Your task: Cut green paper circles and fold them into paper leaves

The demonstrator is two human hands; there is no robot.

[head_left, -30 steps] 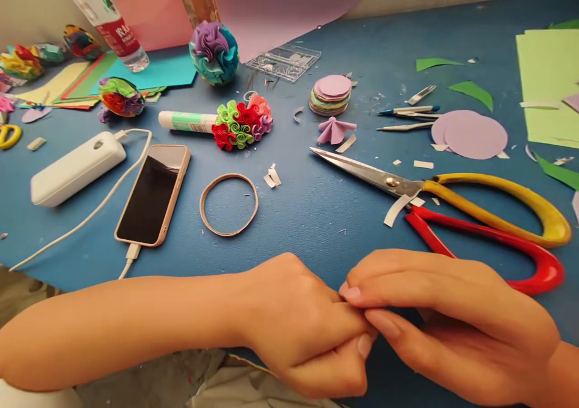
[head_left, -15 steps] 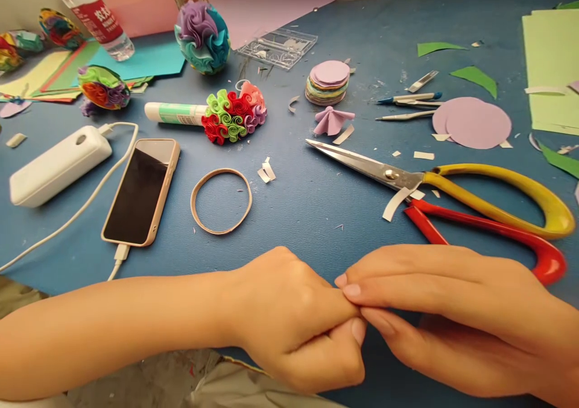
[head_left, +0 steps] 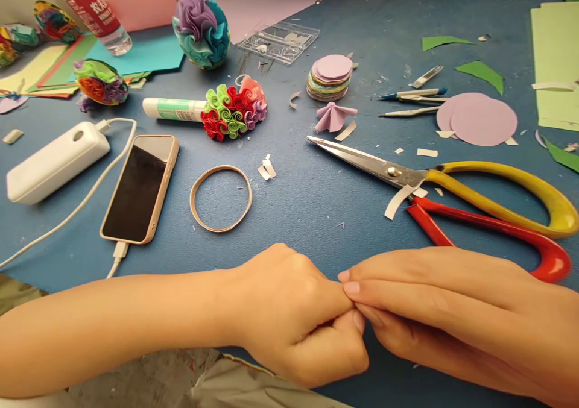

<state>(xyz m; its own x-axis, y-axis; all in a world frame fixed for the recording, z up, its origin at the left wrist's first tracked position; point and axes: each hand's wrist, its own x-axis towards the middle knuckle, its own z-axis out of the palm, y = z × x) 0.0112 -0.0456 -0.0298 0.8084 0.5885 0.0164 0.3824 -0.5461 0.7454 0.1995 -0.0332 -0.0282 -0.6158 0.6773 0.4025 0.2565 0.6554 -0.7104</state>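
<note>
Near the front edge of the blue table, my left hand point(head_left: 305, 317) is curled closed, its thumb pressed against the bent index finger. My right hand point(head_left: 447, 311) meets it from the right, with thumb and fingertips pinched together at the tip of the left index finger. Whatever lies between the fingers is hidden by them. Just beyond my right hand lie large scissors point(head_left: 393, 172) with one yellow and one red handle, blades pointing left. A tan ring point(head_left: 193, 206) lies beyond my left wrist. A folded purple paper piece point(head_left: 335, 117) stands past the blade tips.
A phone point(head_left: 140, 188) and a white power bank point(head_left: 58, 161) with cables lie left. Behind are a glue stick point(head_left: 174, 109), a curled-paper ornament point(head_left: 235, 109), a paper ball point(head_left: 203, 31) and a bottle point(head_left: 97, 13). Stacked paper circles point(head_left: 332, 67), tweezers and scraps lie right.
My right hand has tipped slightly downward, and the gap between its thumb and fingers has narrowed. My left hand stays nearly still. The whole view has shifted slightly.
</note>
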